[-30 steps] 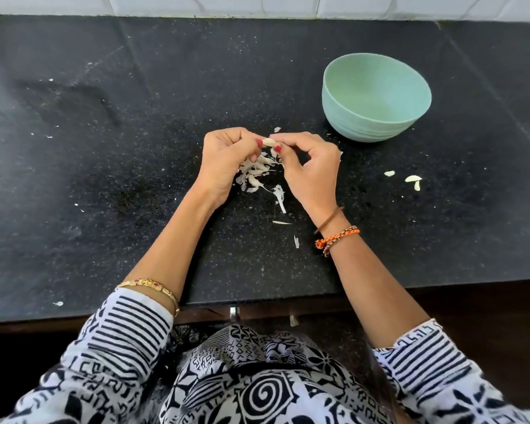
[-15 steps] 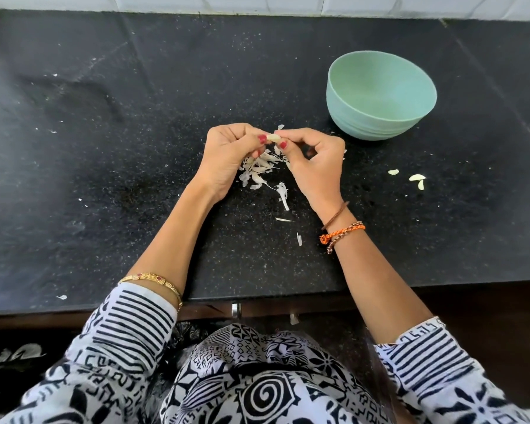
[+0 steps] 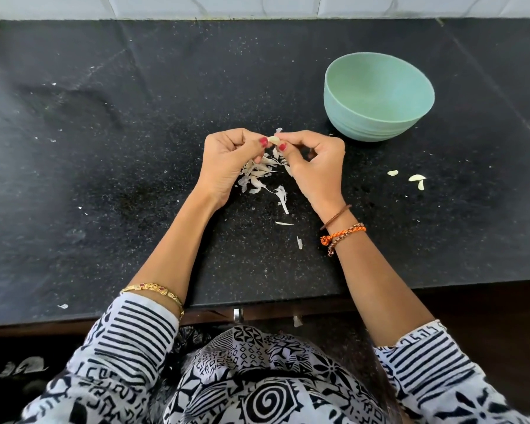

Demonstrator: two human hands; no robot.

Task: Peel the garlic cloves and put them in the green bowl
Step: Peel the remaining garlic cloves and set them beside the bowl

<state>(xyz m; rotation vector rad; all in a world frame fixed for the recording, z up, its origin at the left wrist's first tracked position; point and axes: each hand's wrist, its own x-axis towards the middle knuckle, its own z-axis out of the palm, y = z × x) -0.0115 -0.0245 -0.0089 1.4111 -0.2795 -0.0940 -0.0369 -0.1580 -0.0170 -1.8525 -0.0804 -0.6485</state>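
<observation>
Both hands, left hand (image 3: 230, 157) and right hand (image 3: 314, 162), pinch one garlic clove (image 3: 274, 139) mid-frame; I judge it small, slippery; grip its ends.

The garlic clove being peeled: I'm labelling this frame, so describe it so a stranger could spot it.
On the black countertop, left of the green bowl, two hands meet. The garlic clove is pinched between left hand and right hand, above the peels, unlike the loose pieces lying right.
</observation>
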